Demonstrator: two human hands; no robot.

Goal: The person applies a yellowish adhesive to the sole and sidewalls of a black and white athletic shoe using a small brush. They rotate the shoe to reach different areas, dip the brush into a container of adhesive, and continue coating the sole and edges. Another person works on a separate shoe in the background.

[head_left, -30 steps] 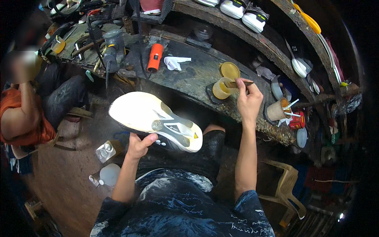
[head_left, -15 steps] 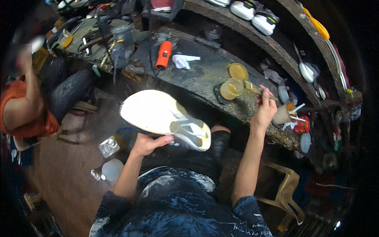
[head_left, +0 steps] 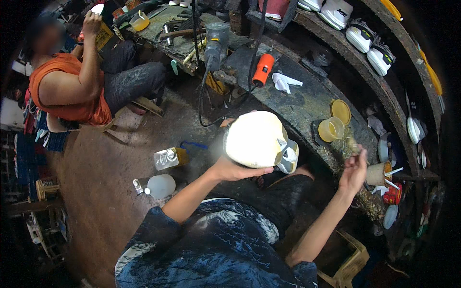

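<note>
My left hand (head_left: 238, 169) grips a shoe sole (head_left: 254, 140) from underneath, thumb along its near edge. The sole's broad face is bright white, with a grey-and-white pattern at the end toward my right. My right hand (head_left: 354, 169) is closed on a paintbrush (head_left: 352, 144) by the bench edge; the brush is blurred by motion. Just beyond and left of the brush stands a small translucent tub (head_left: 331, 129) with yellowish liquid. Its round yellow lid (head_left: 340, 112) lies behind it.
A dark workbench (head_left: 307, 103) carries an orange cylindrical tool (head_left: 262, 70) and a white piece (head_left: 286, 82). Sneakers (head_left: 359, 36) line the shelf behind. A co-worker in orange (head_left: 72, 77) sits at left. A metal can (head_left: 168, 157) and a white jug (head_left: 162, 186) stand on the floor.
The view has swung left, showing more of the co-worker. My left hand has tilted the sole, so it looks shorter. The brush has dropped back from the tub toward the bench's near edge.
</note>
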